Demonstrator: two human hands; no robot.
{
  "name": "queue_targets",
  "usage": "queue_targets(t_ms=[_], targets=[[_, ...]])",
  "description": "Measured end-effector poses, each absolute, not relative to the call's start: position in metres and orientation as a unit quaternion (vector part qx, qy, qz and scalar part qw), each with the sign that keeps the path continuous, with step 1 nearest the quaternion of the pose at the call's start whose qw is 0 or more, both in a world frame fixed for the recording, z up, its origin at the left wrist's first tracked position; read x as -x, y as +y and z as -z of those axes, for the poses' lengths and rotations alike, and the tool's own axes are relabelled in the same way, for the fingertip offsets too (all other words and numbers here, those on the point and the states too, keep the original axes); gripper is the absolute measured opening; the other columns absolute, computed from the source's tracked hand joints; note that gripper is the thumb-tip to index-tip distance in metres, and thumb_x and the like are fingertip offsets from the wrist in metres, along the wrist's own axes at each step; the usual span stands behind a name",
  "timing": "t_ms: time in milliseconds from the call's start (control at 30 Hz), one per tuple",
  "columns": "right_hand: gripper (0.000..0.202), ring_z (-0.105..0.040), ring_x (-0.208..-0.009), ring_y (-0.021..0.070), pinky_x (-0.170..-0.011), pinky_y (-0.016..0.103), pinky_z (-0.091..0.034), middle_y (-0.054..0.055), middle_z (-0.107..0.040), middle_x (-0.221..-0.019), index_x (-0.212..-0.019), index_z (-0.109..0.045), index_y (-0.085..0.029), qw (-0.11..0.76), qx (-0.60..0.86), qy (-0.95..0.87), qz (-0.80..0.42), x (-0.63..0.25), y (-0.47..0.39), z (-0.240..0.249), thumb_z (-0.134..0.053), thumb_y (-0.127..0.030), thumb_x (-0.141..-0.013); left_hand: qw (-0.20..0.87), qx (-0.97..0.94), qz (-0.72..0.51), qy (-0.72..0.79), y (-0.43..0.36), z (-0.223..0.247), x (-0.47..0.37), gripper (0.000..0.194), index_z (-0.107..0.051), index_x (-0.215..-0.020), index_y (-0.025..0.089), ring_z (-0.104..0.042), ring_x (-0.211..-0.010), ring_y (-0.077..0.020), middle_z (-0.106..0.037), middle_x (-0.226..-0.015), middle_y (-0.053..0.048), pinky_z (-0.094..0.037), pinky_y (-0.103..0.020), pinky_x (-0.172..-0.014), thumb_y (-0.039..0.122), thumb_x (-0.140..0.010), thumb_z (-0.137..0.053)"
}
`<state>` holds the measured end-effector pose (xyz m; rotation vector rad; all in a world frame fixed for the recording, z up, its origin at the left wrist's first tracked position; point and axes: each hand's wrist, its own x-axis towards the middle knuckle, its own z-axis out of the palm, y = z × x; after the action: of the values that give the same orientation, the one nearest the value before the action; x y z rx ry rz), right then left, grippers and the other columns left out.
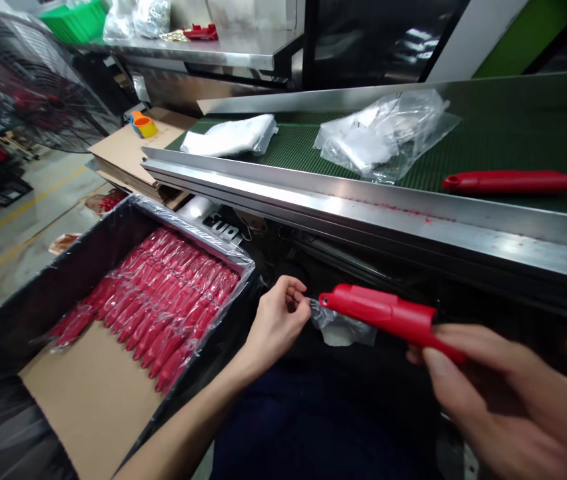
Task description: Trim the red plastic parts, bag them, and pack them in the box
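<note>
My right hand (503,393) pinches the stiff, light red handle (388,317) (grip its thick end); my left hand (278,320) pinches the limp clear bag (340,330).

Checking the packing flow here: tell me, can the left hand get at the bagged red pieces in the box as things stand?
Probably yes. The left hand pinches the clear bag beside the box, whose top is open, and the bagged red pieces lie uncovered near its rim. It would have to let go of the bag first.
</note>
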<state>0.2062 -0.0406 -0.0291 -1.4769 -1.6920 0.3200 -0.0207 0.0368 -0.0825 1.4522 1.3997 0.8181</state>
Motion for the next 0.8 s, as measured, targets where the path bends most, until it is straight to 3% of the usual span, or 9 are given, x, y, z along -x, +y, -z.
queue_targets(t_ms=[67, 167, 333, 467, 633, 800], targets=[[0.030, -0.069, -0.077, 0.0141, -0.075, 0.024, -0.055, -0.001, -0.072, -0.098, -0.111, -0.065, -0.027, 0.370, 0.517, -0.770, -0.057, -0.216, -0.046, 0.039, -0.070, -0.019, -0.083, 0.487, -0.567, -0.340, 0.571, 0.040, 0.079, 0.021, 0.008, -0.058, -0.086, 0.016, -0.052, -0.067, -0.0111, -0.057, -0.075, 0.001, -0.042, -0.022, -0.062, 0.023, -0.086, -0.055], [0.046, -0.071, -0.083, 0.0166, -0.076, 0.024, -0.058, 0.003, -0.073, -0.103, -0.127, -0.059, -0.024, 0.306, 0.429, -0.850, -0.020, -0.222, -0.048, 0.051, -0.070, -0.021, -0.082, 0.516, -0.545, -0.346, 0.562, 0.040, 0.074, 0.020, 0.013, -0.061, -0.085, 0.016, -0.050, -0.066, -0.0107, -0.057, -0.073, 0.001, -0.040, -0.021, -0.061, 0.028, -0.087, -0.058], [0.043, -0.069, -0.095, 0.0195, -0.086, 0.028, -0.058, 0.006, -0.071, -0.109, -0.130, -0.058, -0.022, 0.271, 0.440, -0.855, -0.048, -0.218, -0.046, 0.060, -0.060, -0.016, -0.087, 0.540, -0.530, -0.357, 0.547, 0.035, 0.069, 0.018, 0.018, -0.065, -0.088, 0.015, -0.052, -0.067, -0.0115, -0.060, -0.076, 0.000, -0.041, -0.022, -0.063, 0.032, -0.088, -0.060], [0.045, -0.066, -0.101, 0.0219, -0.086, 0.035, -0.057, 0.008, -0.068, -0.114, -0.130, -0.057, -0.018, 0.239, 0.363, -0.898, -0.075, -0.215, -0.037, 0.053, -0.049, -0.006, -0.087, 0.545, -0.530, -0.367, 0.536, 0.033, 0.070, 0.018, 0.020, -0.067, -0.088, 0.015, -0.054, -0.069, -0.0127, -0.062, -0.077, -0.002, -0.042, -0.022, -0.064, 0.033, -0.089, -0.060], [0.039, -0.066, -0.093, 0.0226, -0.080, 0.038, -0.055, 0.012, -0.070, -0.102, -0.120, -0.060, -0.009, 0.280, 0.372, -0.884, -0.038, -0.197, -0.032, 0.049, -0.054, 0.003, -0.083, 0.509, -0.554, -0.386, 0.534, 0.020, 0.076, 0.012, 0.016, -0.068, -0.086, 0.017, -0.057, -0.081, -0.0154, -0.064, -0.088, -0.004, -0.043, -0.025, -0.074, 0.029, -0.091, -0.059], [0.037, -0.069, -0.079, 0.0179, -0.076, 0.031, -0.055, 0.007, -0.071, -0.089, -0.113, -0.062, -0.012, 0.398, 0.479, -0.782, 0.008, -0.171, -0.036, 0.061, -0.066, 0.001, -0.079, 0.477, -0.551, -0.407, 0.551, -0.001, 0.081, 0.002, 0.015, -0.064, -0.092, 0.018, -0.058, -0.080, -0.0157, -0.064, -0.089, -0.005, -0.043, -0.026, -0.072, 0.028, -0.095, -0.053]])
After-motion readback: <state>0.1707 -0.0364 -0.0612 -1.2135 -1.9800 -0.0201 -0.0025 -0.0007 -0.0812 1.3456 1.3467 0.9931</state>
